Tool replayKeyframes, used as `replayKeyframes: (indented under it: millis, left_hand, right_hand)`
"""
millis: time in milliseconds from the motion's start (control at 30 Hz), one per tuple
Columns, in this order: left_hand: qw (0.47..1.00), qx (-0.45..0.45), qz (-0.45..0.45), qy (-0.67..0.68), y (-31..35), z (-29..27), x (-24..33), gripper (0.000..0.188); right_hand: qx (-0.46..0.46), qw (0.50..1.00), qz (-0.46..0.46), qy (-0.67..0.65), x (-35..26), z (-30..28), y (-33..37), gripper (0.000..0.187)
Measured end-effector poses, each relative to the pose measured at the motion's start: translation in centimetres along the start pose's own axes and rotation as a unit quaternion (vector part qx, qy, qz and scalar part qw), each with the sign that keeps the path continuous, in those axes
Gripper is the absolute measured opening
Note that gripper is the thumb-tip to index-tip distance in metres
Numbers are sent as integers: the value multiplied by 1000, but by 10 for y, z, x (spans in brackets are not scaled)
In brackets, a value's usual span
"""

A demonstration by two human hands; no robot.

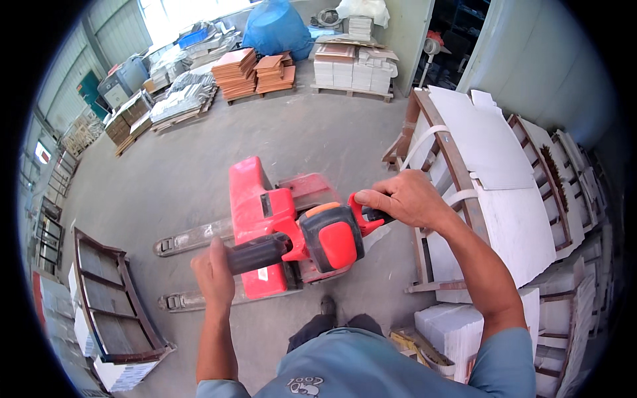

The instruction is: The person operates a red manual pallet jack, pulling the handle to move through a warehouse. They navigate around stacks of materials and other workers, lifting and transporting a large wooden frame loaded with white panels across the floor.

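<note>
A red electric pallet truck (262, 205) stands in front of me, its two forks (199, 237) pointing left across the floor. Its control handle (330, 239) has a black and red head with a grip at either side. My left hand (213, 270) is closed at the outer end of the black left grip (259, 253); its fingers are partly hidden. On the other side my right hand (410, 199) is wrapped round the right grip (378, 215), the thumb lying near the red loop. The handle head partly covers the truck's body.
On the right, wooden frames (458, 176) hold white slabs (478, 142). Another slatted frame (113, 292) stands at the left. Along the back are stacked orange tiles (234, 74), a blue-covered heap (275, 30) and a pallet of white blocks (353, 69). White blocks (452, 325) lie near my right side.
</note>
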State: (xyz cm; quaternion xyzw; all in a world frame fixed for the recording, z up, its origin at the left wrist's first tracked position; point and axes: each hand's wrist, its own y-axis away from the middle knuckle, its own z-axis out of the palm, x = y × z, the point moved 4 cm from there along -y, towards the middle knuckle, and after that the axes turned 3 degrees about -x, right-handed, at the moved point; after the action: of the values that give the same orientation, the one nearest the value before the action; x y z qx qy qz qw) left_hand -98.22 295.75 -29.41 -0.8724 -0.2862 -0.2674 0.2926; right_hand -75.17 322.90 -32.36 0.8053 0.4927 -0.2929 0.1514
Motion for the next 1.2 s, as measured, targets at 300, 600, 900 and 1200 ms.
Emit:
replayKeyframes:
  millis: [300, 600, 900, 1200]
  left_hand:
    - [999, 27, -8, -39, -84, 15, -12, 52]
    - [992, 64, -103, -19, -112, -116, -38, 55]
    - [979, 132, -141, -61, -129, -23, -24, 52]
    - [961, 210, -115, -139, -224, 101, -22, 41]
  right_hand:
    - [-100, 995, -11, 3, 27, -10, -131, 59]
    - [-305, 941, -30, -144, -114, -33, -197, 56]
    - [-348, 925, -49, -144, -28, -39, -262, 61]
    - [-257, 919, -270, -131, 95, -48, -423, 53]
